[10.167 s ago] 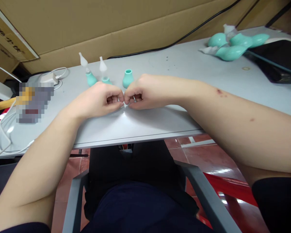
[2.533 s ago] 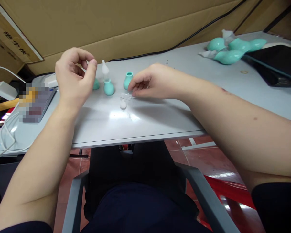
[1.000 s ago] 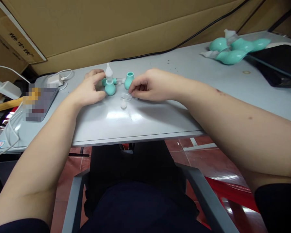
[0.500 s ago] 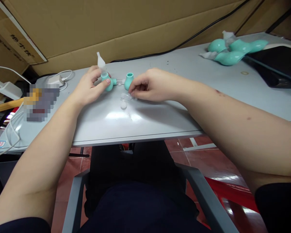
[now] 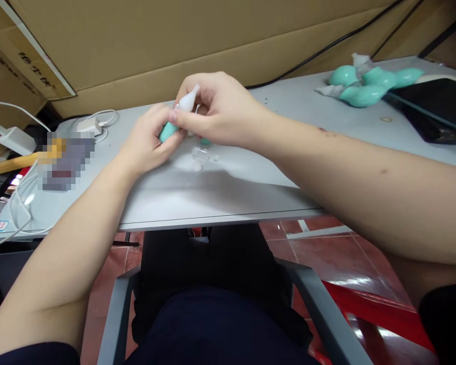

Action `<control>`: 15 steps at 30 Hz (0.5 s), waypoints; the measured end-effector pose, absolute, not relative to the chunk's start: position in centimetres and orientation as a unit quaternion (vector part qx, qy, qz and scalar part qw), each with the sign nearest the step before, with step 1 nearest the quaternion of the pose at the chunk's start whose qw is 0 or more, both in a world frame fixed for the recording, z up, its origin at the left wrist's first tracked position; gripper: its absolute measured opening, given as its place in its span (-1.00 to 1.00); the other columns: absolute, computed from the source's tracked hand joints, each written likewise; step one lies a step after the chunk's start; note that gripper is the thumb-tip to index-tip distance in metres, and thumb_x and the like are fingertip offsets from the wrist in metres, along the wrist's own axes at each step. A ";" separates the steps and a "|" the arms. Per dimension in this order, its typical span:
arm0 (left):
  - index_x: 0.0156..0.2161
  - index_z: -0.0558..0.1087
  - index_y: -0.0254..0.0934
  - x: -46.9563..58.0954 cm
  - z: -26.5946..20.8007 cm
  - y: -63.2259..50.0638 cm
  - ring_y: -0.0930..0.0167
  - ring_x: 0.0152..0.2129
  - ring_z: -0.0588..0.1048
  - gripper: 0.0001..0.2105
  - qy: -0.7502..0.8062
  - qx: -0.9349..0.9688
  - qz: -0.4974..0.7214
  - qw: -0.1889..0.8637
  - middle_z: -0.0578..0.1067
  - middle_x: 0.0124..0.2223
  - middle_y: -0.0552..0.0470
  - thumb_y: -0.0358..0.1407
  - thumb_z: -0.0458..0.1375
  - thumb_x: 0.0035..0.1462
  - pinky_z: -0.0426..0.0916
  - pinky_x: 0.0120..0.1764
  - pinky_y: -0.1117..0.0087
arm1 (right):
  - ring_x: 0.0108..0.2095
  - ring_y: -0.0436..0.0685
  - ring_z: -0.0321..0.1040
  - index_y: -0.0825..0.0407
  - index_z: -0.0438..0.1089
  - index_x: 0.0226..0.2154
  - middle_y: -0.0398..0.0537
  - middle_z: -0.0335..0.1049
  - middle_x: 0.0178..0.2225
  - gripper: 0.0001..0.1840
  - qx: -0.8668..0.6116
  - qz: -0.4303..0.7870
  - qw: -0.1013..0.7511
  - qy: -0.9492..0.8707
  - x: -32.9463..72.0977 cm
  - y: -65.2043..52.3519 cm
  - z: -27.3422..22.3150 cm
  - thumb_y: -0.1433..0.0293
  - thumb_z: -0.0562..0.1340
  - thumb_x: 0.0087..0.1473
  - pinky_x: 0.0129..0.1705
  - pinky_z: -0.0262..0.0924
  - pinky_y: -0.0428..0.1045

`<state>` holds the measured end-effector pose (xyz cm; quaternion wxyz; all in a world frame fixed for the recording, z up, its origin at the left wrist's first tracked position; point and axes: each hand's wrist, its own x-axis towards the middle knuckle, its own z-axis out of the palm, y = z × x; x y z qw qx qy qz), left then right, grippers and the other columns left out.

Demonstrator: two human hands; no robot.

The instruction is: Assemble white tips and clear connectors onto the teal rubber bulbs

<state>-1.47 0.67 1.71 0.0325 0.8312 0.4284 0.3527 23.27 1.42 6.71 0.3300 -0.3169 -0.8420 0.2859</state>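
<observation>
Above the desk, my left hand (image 5: 146, 134) is closed around the mint-green bulb (image 5: 167, 133) of a nasal aspirator. My right hand (image 5: 226, 109) pinches its upper end, thumb and fingers around the base of the soft white tip (image 5: 189, 100). That tip points up and to the right. Both hands touch at the joint and hide most of it. Below my right hand, a sliver of another green piece (image 5: 205, 141) shows. Nearer me on the desk lie a clear plastic part (image 5: 201, 154), a small whitish round piece (image 5: 196, 166) and a tiny clear bit (image 5: 216, 158).
Several green bulbs (image 5: 368, 91) with white tips sit at the desk's back right, beside a black flat object (image 5: 437, 109). Chargers (image 5: 89, 126) and white cables lie at the left, near a blurred-out item (image 5: 66, 162). A cardboard wall (image 5: 137, 45) stands behind the desk.
My right hand has left the small parts on the desk and moved up and left onto the aspirator. The aspirator has tilted, its white tip now leaning right.
</observation>
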 end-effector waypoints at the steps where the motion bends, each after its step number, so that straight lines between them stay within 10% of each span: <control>1: -0.03 0.66 -0.03 -1.4 1.9 0.5 -0.02 0.19 0.76 -0.63 0.423 0.834 0.353 0.041 0.75 0.04 -0.09 0.16 0.21 0.62 0.65 0.45 -0.24 | -0.11 0.35 0.65 -0.20 0.45 -0.20 -0.02 0.77 -0.13 -0.49 -0.314 0.306 0.334 -0.834 23.0 1.7 6.6 -0.12 0.63 0.43 -0.15 0.45 0.20; 8: -0.07 0.71 -0.05 -1.0 3.2 -0.8 0.02 0.06 0.84 -0.68 0.366 0.862 0.320 0.144 0.84 0.03 -0.09 0.08 0.28 0.62 0.73 0.36 -0.13 | -0.15 0.41 0.73 -0.23 0.50 -0.19 -0.01 0.82 -0.16 -0.16 -0.295 0.426 0.349 -0.781 23.5 2.2 4.7 -0.52 0.69 0.09 -0.21 0.57 0.24; 15: -0.02 0.69 -0.03 -0.9 3.2 -1.2 0.00 0.11 0.80 -0.68 0.387 0.859 0.317 0.113 0.80 0.06 -0.11 0.11 0.24 0.66 0.70 0.40 -0.19 | -0.21 0.36 0.69 -0.24 0.52 -0.20 -0.04 0.76 -0.21 -0.18 -0.264 0.511 0.370 -0.730 23.8 1.7 4.8 -0.33 0.86 -0.11 -0.16 0.60 0.24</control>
